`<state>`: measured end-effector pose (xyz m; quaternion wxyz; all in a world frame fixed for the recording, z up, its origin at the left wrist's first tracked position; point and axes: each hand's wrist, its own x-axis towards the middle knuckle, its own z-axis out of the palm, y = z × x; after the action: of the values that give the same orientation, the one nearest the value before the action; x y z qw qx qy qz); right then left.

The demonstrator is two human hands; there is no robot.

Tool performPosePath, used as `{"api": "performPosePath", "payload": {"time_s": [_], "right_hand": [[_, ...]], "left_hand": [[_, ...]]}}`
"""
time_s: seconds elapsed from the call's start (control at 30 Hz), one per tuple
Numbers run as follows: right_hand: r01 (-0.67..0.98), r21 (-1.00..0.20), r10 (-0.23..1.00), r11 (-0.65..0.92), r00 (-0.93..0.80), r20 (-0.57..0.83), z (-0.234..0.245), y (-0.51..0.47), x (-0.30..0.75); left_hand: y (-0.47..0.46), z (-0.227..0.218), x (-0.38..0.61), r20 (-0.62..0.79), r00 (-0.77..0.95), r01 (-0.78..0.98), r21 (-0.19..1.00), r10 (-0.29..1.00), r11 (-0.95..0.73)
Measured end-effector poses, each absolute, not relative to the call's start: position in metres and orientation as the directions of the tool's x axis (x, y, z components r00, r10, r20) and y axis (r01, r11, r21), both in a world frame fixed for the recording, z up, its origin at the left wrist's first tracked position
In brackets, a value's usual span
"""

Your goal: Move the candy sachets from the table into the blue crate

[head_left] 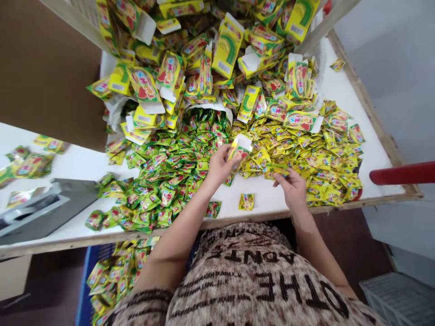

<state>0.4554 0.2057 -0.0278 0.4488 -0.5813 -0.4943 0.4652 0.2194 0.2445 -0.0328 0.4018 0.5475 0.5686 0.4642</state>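
Observation:
My left hand [220, 165] is closed around a small yellow candy box [242, 147], its white top flap standing open. To the right, the fingers of my right hand [292, 184] pinch yellow candy packets [277, 169] above the front of the table. Green candy packets [166, 167] lie heaped on the left, and a pile of yellow packets [326, 167] spreads on the right. Between my hands, one loose yellow packet [246, 202] rests on the white tabletop [261, 192]. How many packets the right hand holds I cannot tell.
Behind the packets rises a big heap of open candy boxes [227, 45]. A brown cardboard carton [50, 68] and a grey metal device [50, 208] stand at the left. A red pole [404, 174] juts in from the right. Below the table, a blue crate [83, 290] holds filled boxes.

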Motion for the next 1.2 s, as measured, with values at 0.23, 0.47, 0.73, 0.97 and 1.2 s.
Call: {"api": "performPosePath", "payload": {"time_s": [0.23, 0.47, 0.73, 0.97, 1.2], "right_hand": [[0.402, -0.875, 0.945, 0.27, -0.285, 0.16, -0.001, 0.228, 0.405], [0.461, -0.73, 0.717, 0.505, -0.694, 0.058, 0.001, 0.232, 0.405], [0.47, -0.695, 0.623, 0.544, -0.781, -0.04, 0.01, 0.222, 0.398], [0.468, -0.722, 0.576, 0.51, -0.809, -0.118, 0.005, 0.21, 0.386], [0.485, -0.76, 0.813, 0.434, -0.575, 0.097, -0.011, 0.193, 0.365]], "left_hand": [[0.152, -0.051, 0.231, -0.198, -0.052, -0.15, 0.971, 0.979, 0.189], [0.131, -0.062, 0.233, -0.159, -0.131, -0.065, 0.986, 0.979, 0.152], [0.117, -0.067, 0.24, -0.189, -0.053, -0.183, 0.967, 0.98, 0.177], [0.105, -0.064, 0.227, -0.226, 0.015, 0.002, 0.974, 0.974, 0.226], [0.106, -0.066, 0.218, -0.292, 0.049, -0.17, 0.94, 0.955, 0.296]]}}
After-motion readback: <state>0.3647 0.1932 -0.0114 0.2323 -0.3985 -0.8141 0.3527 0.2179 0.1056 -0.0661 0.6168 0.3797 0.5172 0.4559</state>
